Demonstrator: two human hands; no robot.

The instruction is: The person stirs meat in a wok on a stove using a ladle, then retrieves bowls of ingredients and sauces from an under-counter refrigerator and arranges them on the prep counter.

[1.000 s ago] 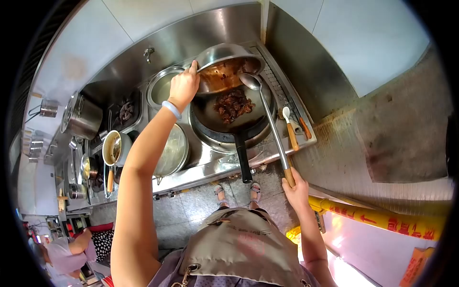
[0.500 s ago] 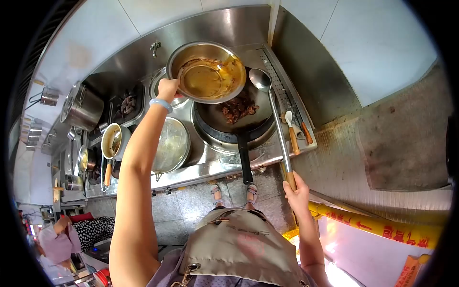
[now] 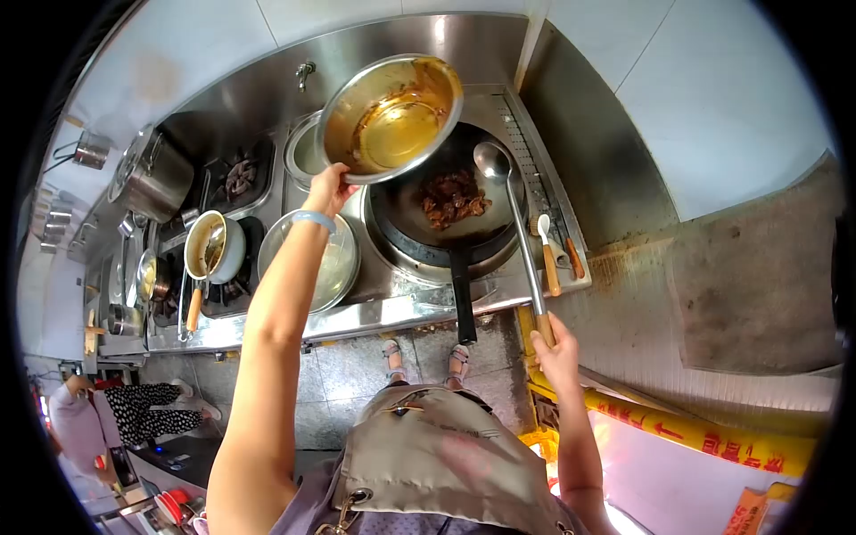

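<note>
- Above the black-handled wok [image 3: 406, 209], our left hand [image 3: 330, 187] gripped the rim of the steel basin [image 3: 397, 134]; its mouth faced us and its body hid the wok's far-left edge.
- Our right hand [image 3: 556, 349] clenched the ladle [image 3: 524, 239], which slanted away leftward.
- Red characters on the yellow roll [image 3: 687, 432] looked too blurred to read.

Reaching well forward with left arm [image 3: 272, 357], bent slightly at elbow [image 3: 276, 335]. Gripping with left hand [image 3: 331, 189], curled closed. Extending right forearm [image 3: 580, 432] forward, less far. Gripping with right hand [image 3: 559, 346], also closed.
</note>
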